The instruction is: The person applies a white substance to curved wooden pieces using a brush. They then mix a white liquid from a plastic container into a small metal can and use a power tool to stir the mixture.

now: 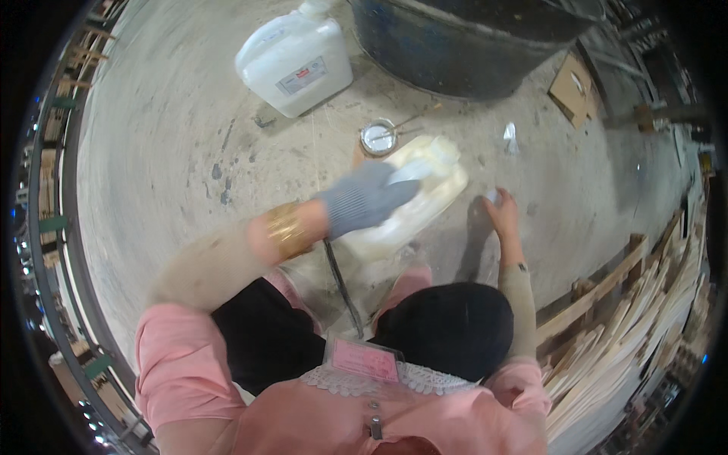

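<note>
A pale, yellowish-white plastic jug (436,201) lies tilted in front of me, its neck pointing away and to the right. My left hand (364,199), in a grey knit glove, is closed around the jug's handle; motion blurs both. To the right, my bare right hand (502,210) is closed with a small white cap (493,196) at its fingertips, apart from the jug. Just beyond the jug stands an open round can (378,139) with a silvery inside. A thin stick (409,121) rests across its rim.
A large white jug (297,67) with a label stands at the far left, beside a big dark tub (462,53). Cardboard (570,89) and a shiny scrap (510,139) lie on the concrete floor (167,152). Wooden strips (614,337) are stacked at right. A dark rod (343,288) lies near my feet.
</note>
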{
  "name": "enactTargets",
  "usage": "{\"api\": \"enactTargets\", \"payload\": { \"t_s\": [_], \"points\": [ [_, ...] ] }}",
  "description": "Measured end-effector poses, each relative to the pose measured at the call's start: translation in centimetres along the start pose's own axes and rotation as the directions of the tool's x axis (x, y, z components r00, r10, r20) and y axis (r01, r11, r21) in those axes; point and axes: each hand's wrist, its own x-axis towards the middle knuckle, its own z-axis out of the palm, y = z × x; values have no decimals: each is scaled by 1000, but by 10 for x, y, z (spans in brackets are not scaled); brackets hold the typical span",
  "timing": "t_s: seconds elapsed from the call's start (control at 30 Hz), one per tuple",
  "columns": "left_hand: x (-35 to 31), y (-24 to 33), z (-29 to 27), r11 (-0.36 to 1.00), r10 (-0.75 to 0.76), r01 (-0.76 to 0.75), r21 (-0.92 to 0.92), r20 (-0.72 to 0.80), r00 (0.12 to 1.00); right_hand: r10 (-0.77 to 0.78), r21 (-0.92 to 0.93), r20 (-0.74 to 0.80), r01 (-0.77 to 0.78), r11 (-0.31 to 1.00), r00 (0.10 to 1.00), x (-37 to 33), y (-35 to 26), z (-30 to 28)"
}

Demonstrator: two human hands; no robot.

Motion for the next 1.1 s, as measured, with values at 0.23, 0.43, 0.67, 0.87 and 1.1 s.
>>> {"api": "enactTargets", "payload": {
  "t_s": [0.23,0.43,0.67,0.87,1.1],
  "points": [
    [-83,-16,-10,924,-246,280,261,-155,957,-437,-243,-145,396,885,888,33,-121,13],
    [-92,-21,-52,875,-384,446,191,-288,877,-844,-498,-138,700,512,519,96,-208,24],
    [-39,-37,-86,846,-382,413,337,-157,911,-597,-396,286,660,639,750,103,-205,30],
    [8,-36,-91,766,-419,391,510,-64,906,-474,-343,313,563,751,823,57,-205,8],
    [54,-32,-82,759,-356,314,570,-41,934,-316,-455,322,439,775,892,68,-202,-22]
  ]
}}
